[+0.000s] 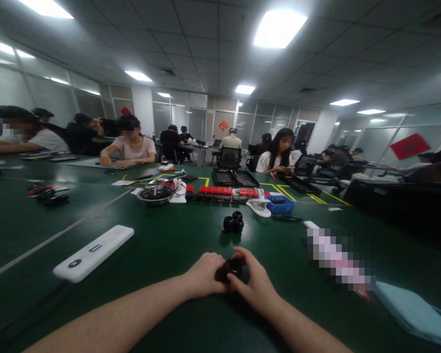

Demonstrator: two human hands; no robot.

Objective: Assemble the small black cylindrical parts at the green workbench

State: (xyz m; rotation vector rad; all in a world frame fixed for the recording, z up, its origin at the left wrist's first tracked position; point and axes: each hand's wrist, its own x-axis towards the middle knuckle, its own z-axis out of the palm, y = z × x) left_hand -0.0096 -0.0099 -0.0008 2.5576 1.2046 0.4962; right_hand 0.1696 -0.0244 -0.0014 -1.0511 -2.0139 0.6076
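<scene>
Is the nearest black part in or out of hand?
In: the right hand curls around the black part, the left hand holds its side. Any contact with the table is hidden.

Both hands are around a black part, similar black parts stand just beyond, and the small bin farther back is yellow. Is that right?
Not quite: in the head view, the small bin farther back is blue, not yellow. The left hand and right hand are around a black part, and similar black parts stand just beyond.
</scene>
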